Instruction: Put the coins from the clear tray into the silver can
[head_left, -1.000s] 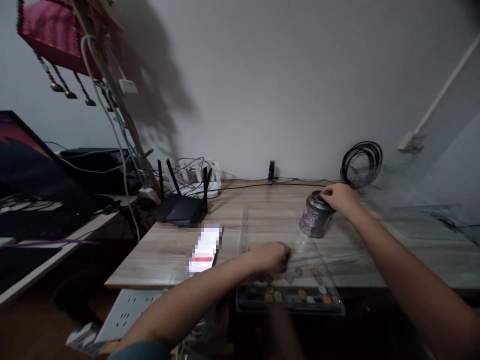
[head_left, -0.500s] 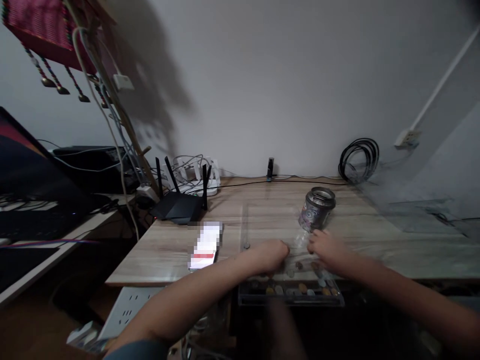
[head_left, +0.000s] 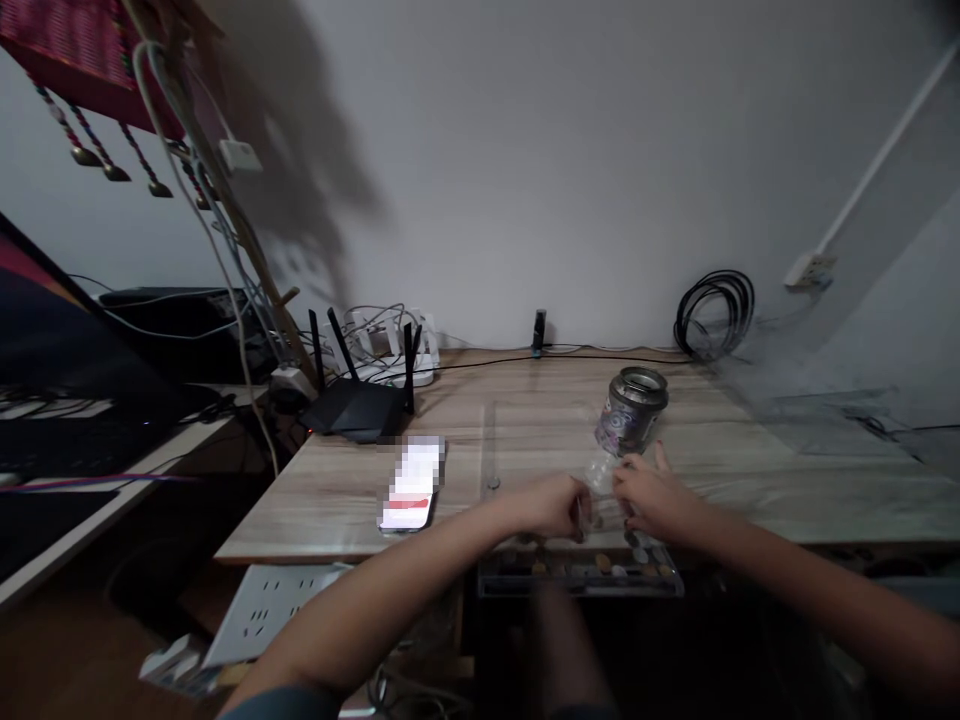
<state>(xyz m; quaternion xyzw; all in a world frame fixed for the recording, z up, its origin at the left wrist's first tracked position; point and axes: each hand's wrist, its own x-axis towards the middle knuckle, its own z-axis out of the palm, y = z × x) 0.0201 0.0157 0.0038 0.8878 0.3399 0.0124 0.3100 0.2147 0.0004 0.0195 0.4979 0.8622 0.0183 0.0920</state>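
My left hand, its fingers curled in a pinch, is at the left side of a clear, crinkled plastic bag. On the bag's right side my right hand pinches too, one finger raised. Both hands are over a shallow transparent tray at the table's front edge. Several small roundish pieces, brown, yellowish and pale, like coins or pebbles, lie in the tray; the hands hide part of them. Just behind my right hand a grey patterned tin stands on the table. The bag's contents cannot be made out.
A phone with a lit screen lies left of the tray. Behind it are a black router and tangled white cables. A small black object stands by the wall, and a coiled black cable rests at the back right.
My left hand has shifted slightly toward my right hand, and clear plastic now shows at its fingers. A finger of my right hand has lifted. The view has tilted slightly.
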